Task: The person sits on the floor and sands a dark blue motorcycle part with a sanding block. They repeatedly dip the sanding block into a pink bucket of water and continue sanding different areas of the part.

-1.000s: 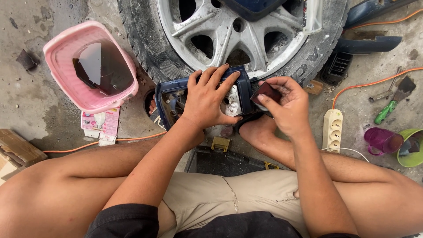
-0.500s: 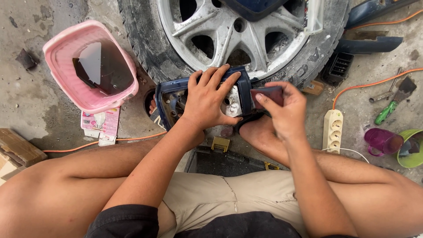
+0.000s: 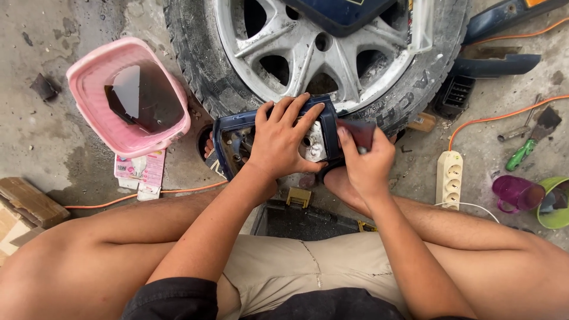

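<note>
1. here, the left hand (image 3: 284, 139) lies spread flat over a dark blue plastic housing (image 3: 228, 139), fingers pressing down on its top and gripping it steady.
2. the housing sits low in front of the person's crossed legs, just beside the car tyre (image 3: 195, 71), with its open, pale inner part (image 3: 314, 145) showing between the two hands.
3. the right hand (image 3: 364, 163) is clenched around a small dark reddish-brown piece (image 3: 358, 133), which it holds against the right edge of the housing; what the piece is cannot be told.
4. the tyre carries a silver alloy rim (image 3: 302, 50) and lies flat on the concrete floor (image 3: 47, 148).
5. to the left stands a pink plastic basin (image 3: 83, 106) holding dark water.
6. an orange cable (image 3: 178, 192) runs across the floor under the left leg.
7. to the right, a white power strip (image 3: 449, 178) lies near the right leg, and further right are a purple cup (image 3: 514, 192), a green bowl (image 3: 554, 204) and a green-handled tool (image 3: 521, 154).
8. a black tray (image 3: 296, 222) rests between the legs.
</note>
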